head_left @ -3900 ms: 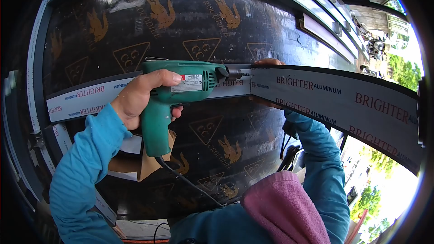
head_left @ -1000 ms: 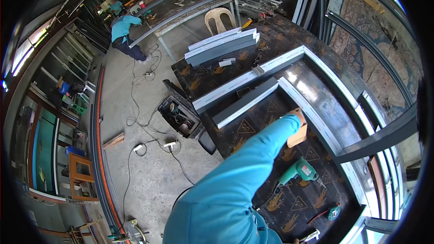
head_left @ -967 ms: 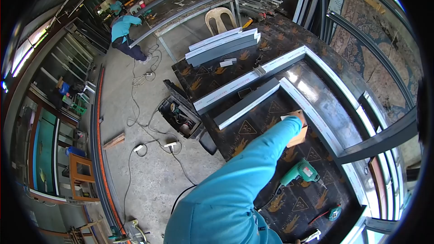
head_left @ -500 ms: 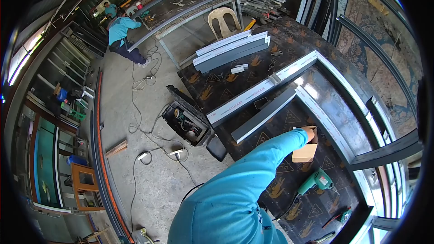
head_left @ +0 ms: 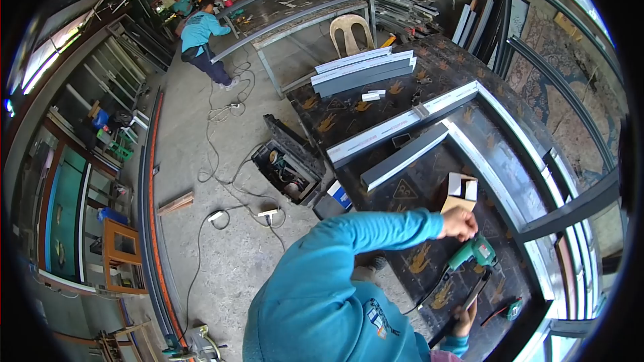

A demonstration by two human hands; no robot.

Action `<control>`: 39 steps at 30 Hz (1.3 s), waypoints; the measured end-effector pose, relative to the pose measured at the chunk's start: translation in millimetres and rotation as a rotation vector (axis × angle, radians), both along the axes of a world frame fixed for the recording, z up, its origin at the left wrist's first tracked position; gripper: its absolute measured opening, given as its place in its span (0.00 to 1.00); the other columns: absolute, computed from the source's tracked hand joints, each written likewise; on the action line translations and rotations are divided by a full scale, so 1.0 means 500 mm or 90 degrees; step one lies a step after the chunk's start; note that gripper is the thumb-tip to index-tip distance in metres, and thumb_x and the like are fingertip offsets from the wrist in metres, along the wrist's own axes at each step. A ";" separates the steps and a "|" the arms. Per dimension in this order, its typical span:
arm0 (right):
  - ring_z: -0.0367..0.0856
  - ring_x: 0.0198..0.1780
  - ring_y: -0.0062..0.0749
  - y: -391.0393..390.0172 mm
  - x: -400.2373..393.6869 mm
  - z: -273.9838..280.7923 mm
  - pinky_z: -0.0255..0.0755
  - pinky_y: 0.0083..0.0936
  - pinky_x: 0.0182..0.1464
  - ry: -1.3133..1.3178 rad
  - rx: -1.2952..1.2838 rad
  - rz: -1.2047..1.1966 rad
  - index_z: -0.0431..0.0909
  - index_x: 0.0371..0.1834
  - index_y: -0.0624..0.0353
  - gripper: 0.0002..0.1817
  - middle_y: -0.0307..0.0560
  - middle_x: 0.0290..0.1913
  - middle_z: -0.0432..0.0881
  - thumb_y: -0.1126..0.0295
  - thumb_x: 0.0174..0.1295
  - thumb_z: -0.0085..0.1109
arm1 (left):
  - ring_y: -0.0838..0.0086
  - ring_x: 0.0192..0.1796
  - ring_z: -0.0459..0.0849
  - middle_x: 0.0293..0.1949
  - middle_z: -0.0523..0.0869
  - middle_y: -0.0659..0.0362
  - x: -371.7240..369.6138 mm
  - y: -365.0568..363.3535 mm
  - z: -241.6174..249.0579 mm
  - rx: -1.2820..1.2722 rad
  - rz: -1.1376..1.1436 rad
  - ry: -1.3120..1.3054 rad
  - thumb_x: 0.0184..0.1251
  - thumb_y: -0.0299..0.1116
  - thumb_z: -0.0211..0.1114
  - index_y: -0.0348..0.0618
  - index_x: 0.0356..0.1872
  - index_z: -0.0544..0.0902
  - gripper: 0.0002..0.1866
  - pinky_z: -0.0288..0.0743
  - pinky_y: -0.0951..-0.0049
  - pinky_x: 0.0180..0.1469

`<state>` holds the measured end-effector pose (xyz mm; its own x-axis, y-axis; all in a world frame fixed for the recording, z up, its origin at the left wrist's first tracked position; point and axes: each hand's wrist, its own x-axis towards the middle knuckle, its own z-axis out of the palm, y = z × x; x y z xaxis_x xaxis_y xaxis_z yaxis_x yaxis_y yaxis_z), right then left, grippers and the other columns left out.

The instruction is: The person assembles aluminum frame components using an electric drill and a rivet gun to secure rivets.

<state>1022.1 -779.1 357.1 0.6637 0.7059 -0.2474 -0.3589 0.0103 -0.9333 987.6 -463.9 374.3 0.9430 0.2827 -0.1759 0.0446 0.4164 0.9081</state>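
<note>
My left hand (head_left: pixel 459 223) is closed in a pinch over the green power drill (head_left: pixel 477 253); I cannot tell what its fingers hold. Just beyond it stands a small open cardboard box (head_left: pixel 459 192). Lower down, my right hand (head_left: pixel 465 318) is wrapped round one end of a narrow greyish bar (head_left: pixel 475 289), whose other end reaches toward the drill. The drill lies on the dark worktable (head_left: pixel 429 255), its cord trailing toward my body. A small green tool with a red part (head_left: pixel 513 308) rests to the right of that hand.
A white-and-grey metal frame (head_left: pixel 496 177) spans the table, with several cut profiles (head_left: pixel 365 74) stacked behind. On the floor are an open black toolbox (head_left: pixel 287 171) and loose cords (head_left: pixel 228 117). A co-worker (head_left: pixel 203 40) bends beside another table (head_left: pixel 295 10); a plastic chair (head_left: pixel 350 33) stands near.
My left hand has come out of the cardboard box and moved down over the drill. My right hand has come into view with the bar. The box sits turned, flaps up.
</note>
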 end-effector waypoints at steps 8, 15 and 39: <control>0.68 0.26 0.21 0.088 -0.080 0.066 0.64 0.18 0.27 -0.024 0.151 0.121 0.66 0.52 0.62 0.22 0.39 0.33 0.70 0.70 0.52 0.54 | 0.78 0.40 0.83 0.37 0.85 0.58 -0.208 -0.287 0.050 0.090 0.125 -0.066 0.62 0.21 0.63 0.33 0.43 0.82 0.08 0.80 0.76 0.43; 0.73 0.39 0.21 0.088 -0.163 0.126 0.68 0.17 0.41 -0.129 0.152 0.281 0.65 0.61 0.63 0.31 0.38 0.42 0.74 0.77 0.49 0.56 | 0.78 0.40 0.84 0.36 0.87 0.59 -0.333 -0.294 0.065 0.238 0.196 -0.007 0.56 0.19 0.63 0.35 0.44 0.82 0.13 0.78 0.74 0.46; 0.80 0.37 0.56 0.270 -0.356 0.289 0.73 0.46 0.41 -0.872 -0.391 0.840 0.74 0.35 0.63 0.10 0.57 0.31 0.79 0.71 0.50 0.59 | 0.81 0.39 0.83 0.37 0.87 0.56 -0.730 -0.074 0.128 0.231 0.149 -0.089 0.68 0.28 0.63 0.40 0.34 0.76 0.06 0.78 0.79 0.44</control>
